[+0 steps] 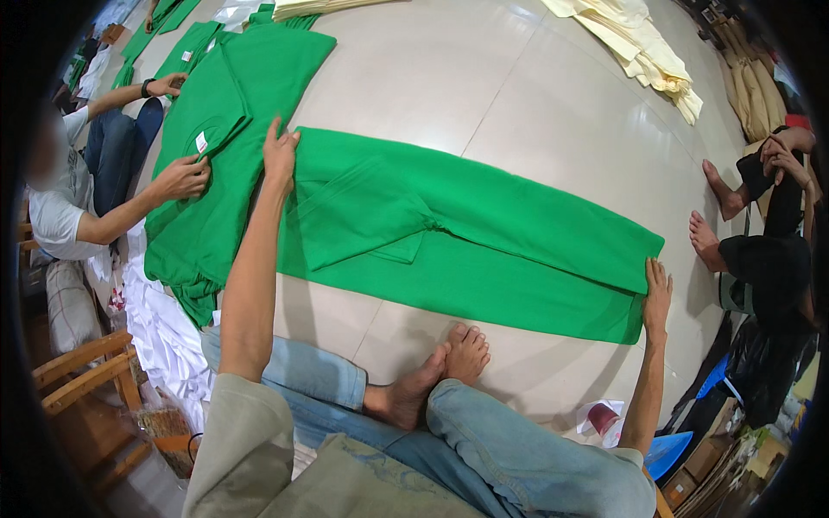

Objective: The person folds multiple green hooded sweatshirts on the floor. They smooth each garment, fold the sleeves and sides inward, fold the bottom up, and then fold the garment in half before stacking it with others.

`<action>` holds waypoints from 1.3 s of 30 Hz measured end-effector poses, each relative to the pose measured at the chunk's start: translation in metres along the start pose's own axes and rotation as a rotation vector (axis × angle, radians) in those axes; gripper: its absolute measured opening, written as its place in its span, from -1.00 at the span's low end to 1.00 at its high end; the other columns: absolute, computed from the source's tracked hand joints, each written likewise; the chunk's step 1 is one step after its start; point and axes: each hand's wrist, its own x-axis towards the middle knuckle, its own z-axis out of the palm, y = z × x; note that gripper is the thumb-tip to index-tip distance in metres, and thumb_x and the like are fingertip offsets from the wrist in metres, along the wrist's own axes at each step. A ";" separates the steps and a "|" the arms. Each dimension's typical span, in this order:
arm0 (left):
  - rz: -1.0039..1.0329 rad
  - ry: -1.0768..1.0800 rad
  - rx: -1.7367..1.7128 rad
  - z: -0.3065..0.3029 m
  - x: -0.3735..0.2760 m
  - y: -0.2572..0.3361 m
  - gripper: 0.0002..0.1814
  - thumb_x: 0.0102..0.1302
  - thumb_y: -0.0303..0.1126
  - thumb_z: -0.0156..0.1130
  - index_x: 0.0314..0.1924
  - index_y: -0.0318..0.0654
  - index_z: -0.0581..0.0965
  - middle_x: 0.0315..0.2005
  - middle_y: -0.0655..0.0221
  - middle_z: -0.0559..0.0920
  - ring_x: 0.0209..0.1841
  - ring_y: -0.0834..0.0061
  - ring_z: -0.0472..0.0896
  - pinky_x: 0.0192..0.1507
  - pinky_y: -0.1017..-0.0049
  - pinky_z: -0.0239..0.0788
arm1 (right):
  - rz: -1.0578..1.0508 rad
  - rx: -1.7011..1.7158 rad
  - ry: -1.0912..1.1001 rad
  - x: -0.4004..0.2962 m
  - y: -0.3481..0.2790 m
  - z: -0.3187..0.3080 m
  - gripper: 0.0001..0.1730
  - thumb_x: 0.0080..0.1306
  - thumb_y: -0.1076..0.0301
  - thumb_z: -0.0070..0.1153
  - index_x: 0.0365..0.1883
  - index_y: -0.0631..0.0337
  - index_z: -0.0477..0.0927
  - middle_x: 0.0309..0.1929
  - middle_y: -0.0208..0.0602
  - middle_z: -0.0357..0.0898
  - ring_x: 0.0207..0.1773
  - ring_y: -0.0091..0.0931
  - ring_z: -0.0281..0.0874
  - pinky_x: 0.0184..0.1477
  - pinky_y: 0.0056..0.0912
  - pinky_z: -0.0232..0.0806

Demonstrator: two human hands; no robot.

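A green short-sleeved shirt (518,223) lies on the tiled floor before me, its sides folded in to make a long strip. My left hand (280,158) is at the strip's left end, thumb and forefinger apart, beside a stack of green shirts (278,71). At the other end my right hand (657,291) rests flat along the strip's edge, its fingertips near the corner. A sleeve (369,223) lies folded across the strip's left half. Whether my left fingers pinch any cloth is unclear.
At left, a co-worker's hand (184,178) holds the collar area of a stacked green shirt. White cloth (162,330) is heaped below. Pale yellow garments (638,52) lie at upper right. Another person's bare feet (709,243) are on the right. A cone of dark red thread (603,419) lies near my right forearm.
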 end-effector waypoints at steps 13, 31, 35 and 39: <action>-0.114 -0.254 -0.115 -0.016 -0.026 -0.010 -0.02 0.33 -0.51 0.19 0.54 -0.24 -0.23 0.43 0.15 0.27 0.42 0.22 0.26 0.43 0.30 0.09 | 0.041 0.058 -0.013 -0.001 -0.002 0.026 0.06 0.08 0.81 -0.21 0.58 -0.02 -0.08 0.61 -0.23 -0.16 0.61 -0.18 -0.14 0.52 0.21 -0.21; 0.024 0.097 0.626 -0.010 -0.103 0.024 -0.07 0.25 -0.30 0.33 0.45 -0.40 0.00 -0.28 -0.22 0.64 -0.20 -0.17 0.64 -0.09 0.04 0.46 | -0.037 0.336 0.031 0.003 0.002 0.023 -0.08 0.00 0.80 -0.25 0.45 0.21 0.26 0.51 -0.03 0.14 0.53 -0.18 0.10 0.51 -0.14 -0.03; 0.061 0.169 0.633 -0.043 -0.081 -0.011 -0.13 0.25 -0.35 0.31 0.43 -0.40 0.06 -0.17 -0.26 0.63 -0.07 -0.23 0.60 0.04 0.03 0.44 | -0.093 0.408 -0.120 0.014 0.002 0.011 -0.09 0.02 0.78 -0.26 0.46 0.22 0.22 0.52 -0.02 0.10 0.53 -0.14 0.10 0.51 -0.15 -0.03; 0.003 0.124 0.773 -0.042 -0.089 -0.026 -0.16 0.28 -0.27 0.27 0.43 -0.40 0.07 -0.19 -0.23 0.64 -0.11 -0.20 0.63 -0.02 0.02 0.45 | -0.046 0.193 -0.006 0.010 -0.008 0.042 -0.05 0.06 0.77 -0.19 0.51 0.19 0.10 0.56 -0.07 -0.01 0.58 -0.17 -0.05 0.52 -0.03 -0.10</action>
